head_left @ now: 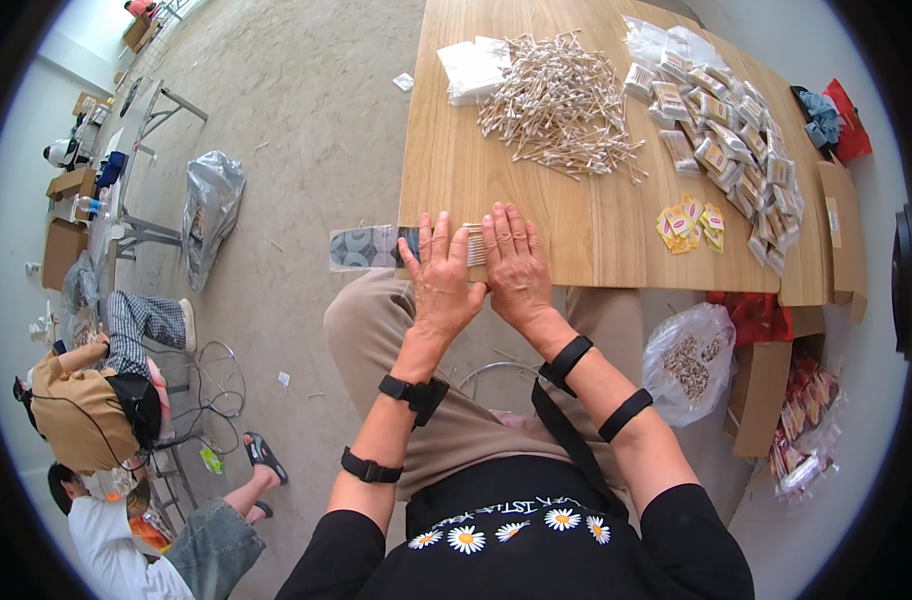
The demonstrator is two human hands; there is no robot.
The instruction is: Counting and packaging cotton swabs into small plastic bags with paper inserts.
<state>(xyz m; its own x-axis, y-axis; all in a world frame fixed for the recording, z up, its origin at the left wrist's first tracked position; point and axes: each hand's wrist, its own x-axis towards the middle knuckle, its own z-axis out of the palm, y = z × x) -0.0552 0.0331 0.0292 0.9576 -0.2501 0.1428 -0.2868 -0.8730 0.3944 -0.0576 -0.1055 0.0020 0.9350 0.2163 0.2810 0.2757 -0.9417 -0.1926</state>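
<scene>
The left hand (pixel 441 275) and right hand (pixel 518 272) lie flat near the corner of the worktop (pixel 586 235), fingers extended, the left's slightly parted; neither is curled around anything. Cotton swabs (pixel 475 246) show in the gap between them, their ends hidden. A patterned plastic sleeve (pixel 361 248) projects from the left hand beyond the worktop's left edge. In this inspector's judgement, pressure should be light and even, sticks kept parallel, and the overhanging sleeve steadied against slipping.

White lettering (pixel 506 508) is borne by the black shirt (pixel 536 560); labels on yellow cards (pixel 690 222) and packets (pixel 746 150) cannot be read.
</scene>
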